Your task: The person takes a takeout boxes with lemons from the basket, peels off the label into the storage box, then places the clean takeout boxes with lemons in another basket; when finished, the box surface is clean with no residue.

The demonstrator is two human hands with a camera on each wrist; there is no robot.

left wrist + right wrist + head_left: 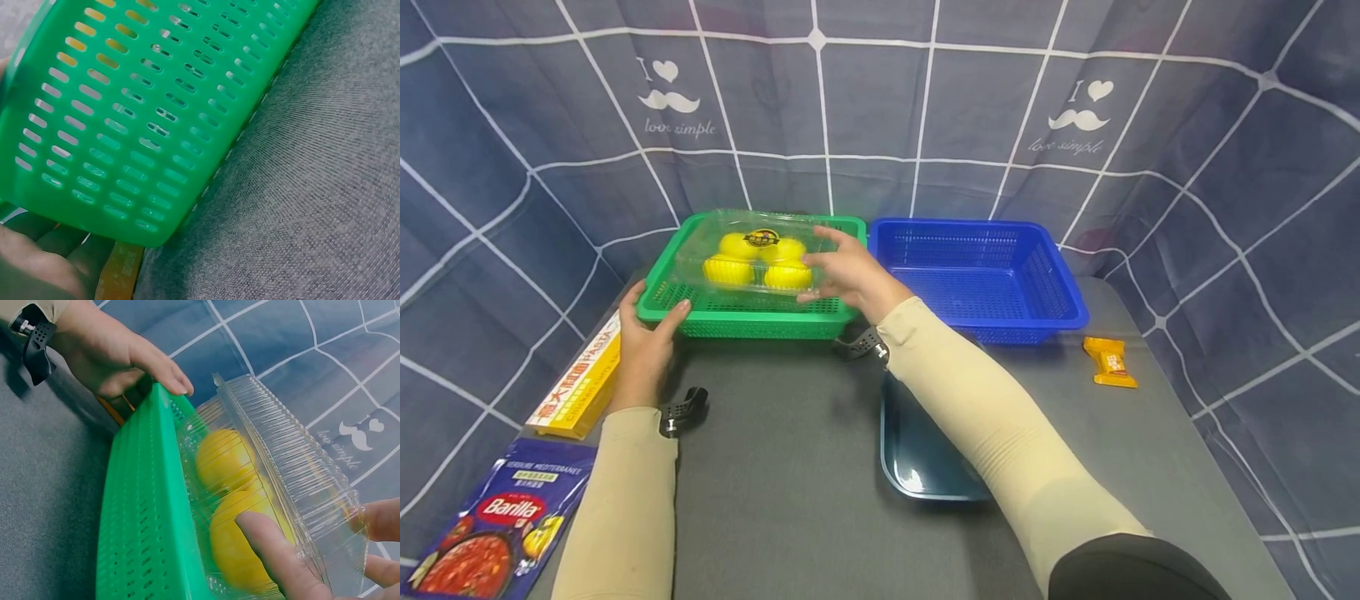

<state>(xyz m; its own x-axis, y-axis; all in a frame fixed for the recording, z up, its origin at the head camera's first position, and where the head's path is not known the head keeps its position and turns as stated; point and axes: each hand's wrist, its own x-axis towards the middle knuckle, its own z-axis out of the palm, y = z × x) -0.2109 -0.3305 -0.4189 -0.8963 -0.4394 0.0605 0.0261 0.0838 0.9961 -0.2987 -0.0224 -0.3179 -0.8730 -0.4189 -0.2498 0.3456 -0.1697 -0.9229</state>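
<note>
A clear plastic clamshell box (692, 260) holding several round yellow pieces (240, 531) sits tilted within the green basket (752, 325), its lid rising above the rim. My right hand (853, 279) grips the box's right end, thumb on the near side and fingers on the far side. At the basket's left front corner, my left hand (647, 350) holds the rim, with the thumb over the edge. In the left wrist view the basket's slotted wall (144, 125) covers part of that hand (44, 262). Whether the box rests fully on the basket floor is hard to tell.
A blue basket (955, 312) stands right of the green one. Under my right forearm lies a dark tray (925, 454). An orange packet (1109, 362) is at the right; a yellow pasta box (580, 383) and a blue Barilla pouch (505, 517) lie left. Grey tiled-pattern curtains surround the table.
</note>
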